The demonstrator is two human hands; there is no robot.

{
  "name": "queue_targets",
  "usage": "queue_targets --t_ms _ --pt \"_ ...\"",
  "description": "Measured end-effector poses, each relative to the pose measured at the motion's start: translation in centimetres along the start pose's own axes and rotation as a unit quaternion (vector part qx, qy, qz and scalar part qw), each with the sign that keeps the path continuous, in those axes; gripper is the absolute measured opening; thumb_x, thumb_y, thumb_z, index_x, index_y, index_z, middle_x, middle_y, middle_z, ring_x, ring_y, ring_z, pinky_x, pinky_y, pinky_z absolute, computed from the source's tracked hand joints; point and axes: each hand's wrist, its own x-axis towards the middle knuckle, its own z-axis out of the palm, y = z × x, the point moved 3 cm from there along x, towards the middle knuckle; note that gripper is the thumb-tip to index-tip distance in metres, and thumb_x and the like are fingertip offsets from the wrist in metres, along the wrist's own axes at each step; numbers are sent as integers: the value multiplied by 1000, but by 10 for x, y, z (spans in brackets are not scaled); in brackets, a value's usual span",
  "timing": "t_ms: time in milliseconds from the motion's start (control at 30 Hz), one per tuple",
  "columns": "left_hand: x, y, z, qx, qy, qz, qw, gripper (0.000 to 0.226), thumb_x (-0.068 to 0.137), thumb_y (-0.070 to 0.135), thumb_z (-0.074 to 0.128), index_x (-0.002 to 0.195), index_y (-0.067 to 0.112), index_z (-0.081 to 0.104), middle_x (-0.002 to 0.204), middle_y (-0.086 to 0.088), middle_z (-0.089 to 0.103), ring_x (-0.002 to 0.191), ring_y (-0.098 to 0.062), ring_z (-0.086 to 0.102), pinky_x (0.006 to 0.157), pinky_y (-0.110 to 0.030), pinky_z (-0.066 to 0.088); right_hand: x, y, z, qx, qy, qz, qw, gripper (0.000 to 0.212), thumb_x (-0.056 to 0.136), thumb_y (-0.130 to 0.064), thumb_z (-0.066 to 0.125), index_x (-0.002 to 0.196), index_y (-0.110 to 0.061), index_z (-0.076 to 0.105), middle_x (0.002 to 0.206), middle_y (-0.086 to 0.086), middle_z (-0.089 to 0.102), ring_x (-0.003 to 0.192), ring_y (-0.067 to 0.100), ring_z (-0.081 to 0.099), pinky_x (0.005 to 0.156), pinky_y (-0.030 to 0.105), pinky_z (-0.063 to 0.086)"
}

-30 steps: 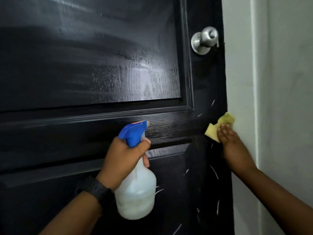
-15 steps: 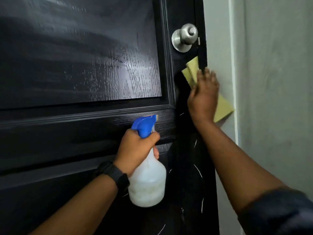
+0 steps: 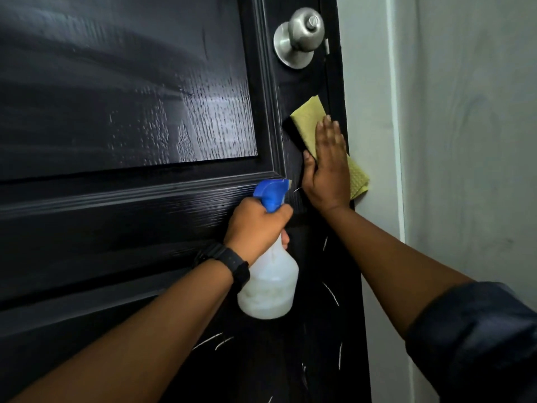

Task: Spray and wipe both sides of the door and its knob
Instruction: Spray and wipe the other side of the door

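Right hand [image 3: 328, 170] is flat on the yellow cloth [image 3: 308, 120]. Fingers are straight & together w/ the thumb out to the side, so nothing's pinched, the palm just presses the cloth onto the black door [image 3: 116, 199] right by its edge. Cloth sticks out past the fingertips up top and from under the heel of the hand on the wall side. Knob [image 3: 305, 27] sits above the fingertips w/ bare door between, not touching.

Left hand [image 3: 255, 225] is curled tight round the neck of the spray bottle [image 3: 270, 286], just below the right wrist. The blue trigger head pokes up above the knuckles and the white body hangs under the fist. Can't tell if a finger's on the trigger, tbh.

Black watch [image 3: 232, 263] on the left wrist. Door panel left of the fingers looks wet/streaky, and there are white scratch marks [image 3: 331, 292] below both hands. Pale wall [image 3: 465, 141] is right of the fingers, dark sleeve [image 3: 479, 344] on the right arm.
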Motion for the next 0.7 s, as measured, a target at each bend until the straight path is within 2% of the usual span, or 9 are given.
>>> queue_targets --t_ms 133,200,333,433,533,700 --pt "11 -1 5 -16 8 -9 1000 22 72 34 61 62 14 64 55 -17 68 52 -35 68 70 -57 62 -1 0 -1 17 9 22 1000 63 96 -22 42 150 7 25 158 25 21 148 36 20 121 44 19" --pt "12 -1 8 -29 15 -10 999 21 73 33 63 64 14 64 54 -17 67 51 -35 67 70 -58 61 -1 0 -1 12 -1 20 1000 62 97 -24 40 149 6 27 157 24 25 147 36 22 121 45 19" --pt "6 -5 13 -74 34 -31 996 16 83 20 66 70 11 61 51 -17 64 47 -32 63 67 -60 61 -4 0 -2 -15 -45 0 999 62 92 -18 38 150 3 29 158 23 23 148 37 18 122 47 14" --pt "-6 -15 19 -86 41 -51 994 19 86 15 67 70 7 61 50 -17 63 46 -32 62 65 -59 61 -30 -3 -5 -32 -79 -47 995 64 91 -15 40 152 0 27 160 20 20 149 35 12 122 47 9" --pt "-21 -28 25 -82 43 -61 994 22 85 16 68 65 7 63 51 -17 65 48 -32 64 68 -58 62 -73 -5 -7 -25 -102 -70 992 67 89 -11 45 152 -1 26 161 18 18 150 34 8 122 49 8" --pt "-42 -52 36 -93 34 -63 993 25 77 25 68 53 17 67 50 -16 64 50 -32 63 71 -59 61 -132 -1 -7 -14 -106 -29 994 65 91 -12 46 152 -2 26 161 17 18 151 32 8 122 50 9"
